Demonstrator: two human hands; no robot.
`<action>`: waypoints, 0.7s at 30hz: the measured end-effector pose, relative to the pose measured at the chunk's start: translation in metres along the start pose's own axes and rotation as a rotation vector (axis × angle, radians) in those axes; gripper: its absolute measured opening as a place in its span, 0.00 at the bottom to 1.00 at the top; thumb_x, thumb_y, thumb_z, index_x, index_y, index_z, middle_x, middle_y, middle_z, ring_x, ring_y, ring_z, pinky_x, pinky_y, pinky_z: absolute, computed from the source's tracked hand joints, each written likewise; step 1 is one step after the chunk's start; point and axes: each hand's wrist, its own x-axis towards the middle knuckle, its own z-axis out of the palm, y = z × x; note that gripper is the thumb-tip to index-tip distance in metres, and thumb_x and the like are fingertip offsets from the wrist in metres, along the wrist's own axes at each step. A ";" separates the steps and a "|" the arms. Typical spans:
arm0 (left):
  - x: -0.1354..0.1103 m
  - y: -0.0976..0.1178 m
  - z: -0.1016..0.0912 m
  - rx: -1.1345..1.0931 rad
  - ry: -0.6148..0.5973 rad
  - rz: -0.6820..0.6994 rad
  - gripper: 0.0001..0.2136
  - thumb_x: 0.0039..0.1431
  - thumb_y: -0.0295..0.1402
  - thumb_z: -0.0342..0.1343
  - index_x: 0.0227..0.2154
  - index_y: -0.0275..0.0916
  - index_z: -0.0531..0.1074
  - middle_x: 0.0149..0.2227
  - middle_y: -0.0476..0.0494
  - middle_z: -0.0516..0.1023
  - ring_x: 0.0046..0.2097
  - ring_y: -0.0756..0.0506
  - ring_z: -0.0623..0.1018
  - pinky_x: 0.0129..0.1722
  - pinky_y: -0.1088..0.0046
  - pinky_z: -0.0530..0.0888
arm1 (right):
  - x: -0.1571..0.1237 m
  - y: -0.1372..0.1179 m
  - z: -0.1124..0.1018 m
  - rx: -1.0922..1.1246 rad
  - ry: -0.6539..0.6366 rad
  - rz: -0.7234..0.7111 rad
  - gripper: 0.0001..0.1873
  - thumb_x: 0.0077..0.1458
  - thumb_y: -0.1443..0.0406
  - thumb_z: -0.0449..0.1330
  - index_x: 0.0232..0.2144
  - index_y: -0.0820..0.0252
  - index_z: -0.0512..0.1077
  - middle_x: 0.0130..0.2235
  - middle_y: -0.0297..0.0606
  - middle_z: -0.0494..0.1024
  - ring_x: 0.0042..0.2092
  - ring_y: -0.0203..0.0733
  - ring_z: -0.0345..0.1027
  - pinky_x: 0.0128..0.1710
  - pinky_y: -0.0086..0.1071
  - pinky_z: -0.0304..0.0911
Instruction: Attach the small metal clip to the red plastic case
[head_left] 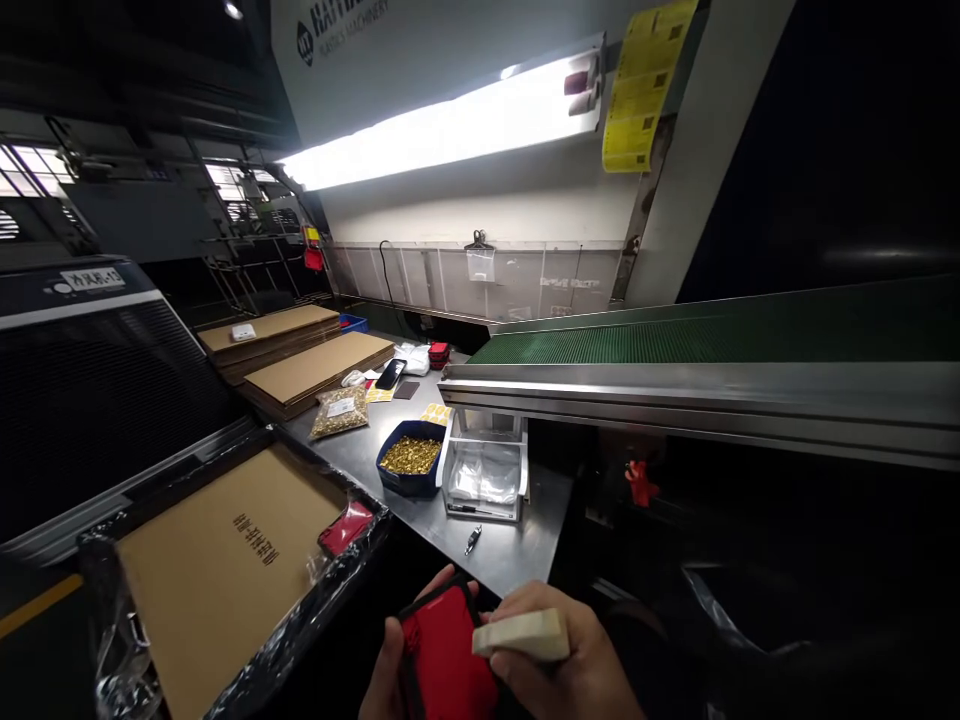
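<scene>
At the bottom of the view my left hand holds a flat red part with a black rim from its left side. My right hand grips a pale beige block and presses its end against the red part's right edge. Both hands hover just in front of the steel table's near edge. A second red part of the same kind lies on a cardboard sheet inside a plastic-lined box to my left.
On the steel table stand a blue bin of small brass pieces, a clear plastic box, a bag of brass pieces and a small metal tool. A green conveyor belt runs at right. Cardboard stacks lie farther back.
</scene>
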 end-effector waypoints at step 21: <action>-0.011 -0.004 0.018 -0.139 0.212 -0.098 0.28 0.61 0.43 0.57 0.60 0.34 0.64 0.41 0.36 0.83 0.45 0.35 0.81 0.46 0.61 0.78 | -0.001 0.012 0.018 -0.353 -0.109 -0.238 0.09 0.55 0.57 0.63 0.34 0.55 0.75 0.32 0.36 0.75 0.35 0.39 0.69 0.36 0.34 0.63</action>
